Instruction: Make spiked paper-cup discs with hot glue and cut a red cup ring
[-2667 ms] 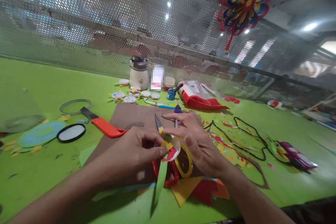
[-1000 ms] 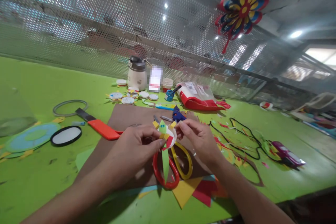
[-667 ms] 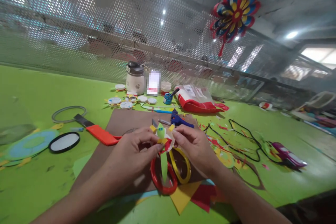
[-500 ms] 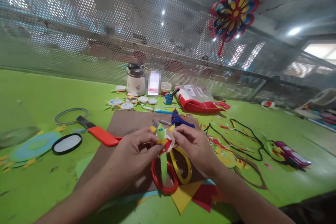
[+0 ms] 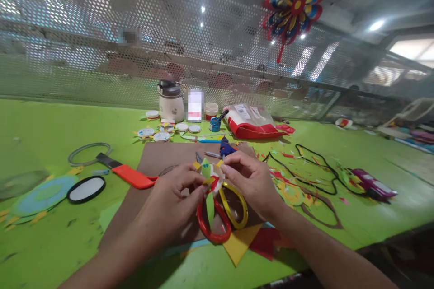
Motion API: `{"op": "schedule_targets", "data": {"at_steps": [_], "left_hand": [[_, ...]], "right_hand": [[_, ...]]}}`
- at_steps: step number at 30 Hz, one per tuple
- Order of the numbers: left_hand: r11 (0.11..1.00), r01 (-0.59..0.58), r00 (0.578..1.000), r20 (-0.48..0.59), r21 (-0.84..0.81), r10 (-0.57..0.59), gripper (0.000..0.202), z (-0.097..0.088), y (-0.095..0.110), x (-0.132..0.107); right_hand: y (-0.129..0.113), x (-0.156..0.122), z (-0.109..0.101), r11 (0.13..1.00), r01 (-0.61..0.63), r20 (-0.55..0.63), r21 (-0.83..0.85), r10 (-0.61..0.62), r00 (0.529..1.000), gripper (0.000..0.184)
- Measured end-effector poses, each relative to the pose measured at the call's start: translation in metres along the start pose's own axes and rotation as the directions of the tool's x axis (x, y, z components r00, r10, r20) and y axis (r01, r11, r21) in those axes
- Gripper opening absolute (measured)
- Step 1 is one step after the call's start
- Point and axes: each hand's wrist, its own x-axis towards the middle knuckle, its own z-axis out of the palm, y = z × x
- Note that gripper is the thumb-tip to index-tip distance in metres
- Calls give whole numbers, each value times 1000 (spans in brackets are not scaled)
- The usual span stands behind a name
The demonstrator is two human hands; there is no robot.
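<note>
In the head view, the left hand has its thumb and forefinger pinched on the lower left edge of a small paper figure, a white disc with yellow tabs and a green leaf-shaped piece. Over on its other side, the right hand pinches too, thumb against forefinger at the upper right tab. So the figure hangs between the two sets of fingertips, above a brown board on the bench.

I'd worry most about that tab. It looks thin, and if the right hand tugged while the left held firm, it could crease or come away; I can't see from here how well it's fixed. A green strip trails down between the hands, in front of the red handle of the scissors. A careless drop of the wrists might snag or bend it there.

Just beyond the right hand's fingers sits a blue glue gun. Whether it's hot I can't tell, but should it be, a knuckle pushed forward could touch the tip. Farther past the same hand stands an uncovered-looking blue jar with something dark leaning in it; a long reach that way might tip it onto the papers.
</note>
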Motion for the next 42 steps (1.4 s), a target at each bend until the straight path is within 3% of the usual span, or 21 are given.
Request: {"op": "schedule_targets", "data": {"at_steps": [7, 11, 18, 21, 23, 27, 31, 42], "left_hand": [[1000, 14, 1000, 17, -8, -14, 23, 3, 0, 1], [996, 54, 998, 30, -73, -52, 23, 4, -3, 3], [979, 110, 991, -53, -174, -121, 21, -4, -2, 9], [990, 92, 996, 3, -104, -92, 22, -4, 1, 8], [996, 72, 996, 61, -52, -69, 24, -1, 1, 6], [999, 50, 990, 131, 15, -52, 22, 8, 1, 3], [996, 22, 987, 160, 85, -36, 19, 10, 2, 3], [992, 75, 981, 186, -100, -55, 19, 13, -8, 0]], "right_hand": [[-8, 1, 3, 986, -75, 53, 150, 68, 996, 11], [-10, 1, 3, 990, -94, 46, 102, 90, 995, 13], [-6, 3, -1, 989, -115, 19, 97, 114, 993, 26], [-3, 7, -7, 998, -26, -17, 60, 27, 999, 22], [-3, 10, -9, 999, -11, 24, 34, 10, 1000, 19], [-10, 12, -5, 989, -149, 184, 23, 142, 973, 13], [-16, 12, 3, 972, -232, 190, 32, 222, 956, 11], [-12, 13, 2, 954, -255, 113, 160, 239, 964, 11]]}}
